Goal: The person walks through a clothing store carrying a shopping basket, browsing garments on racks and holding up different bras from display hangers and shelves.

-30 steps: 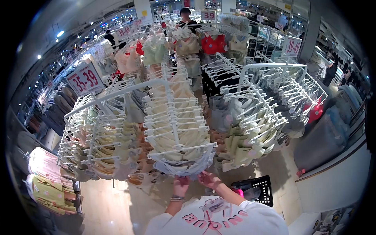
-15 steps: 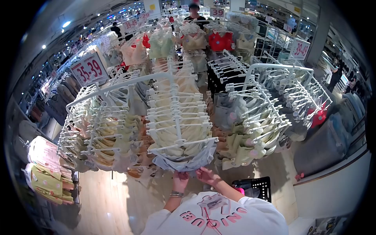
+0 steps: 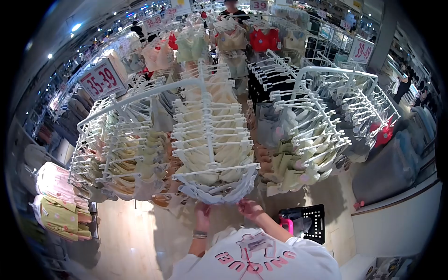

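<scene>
A pale blue bra (image 3: 217,193) hangs on a white clip hanger at the front end of the middle rack row. My left hand (image 3: 202,214) is at its lower left edge, fingers curled closed on the hem. At the lower right edge, my right hand (image 3: 251,209) pinches the hem between thumb and fingers. The fingertips of both hands are partly hidden by the fabric. Right behind the blue bra, cream bras (image 3: 212,156) hang closely packed on white hangers (image 3: 210,133).
Rows of bras flank the middle row at left (image 3: 123,172) and right (image 3: 303,156). A black shopping basket (image 3: 315,224) with a pink handle stands on the floor at right. Folded pajamas (image 3: 58,214) hang at left. A price sign (image 3: 102,79) tops the left rail. A person (image 3: 232,14) stands far back.
My left hand has moved left along the bra's lower edge, so my hands are wider apart. The right hand shifted slightly right. The view has tilted down a little.
</scene>
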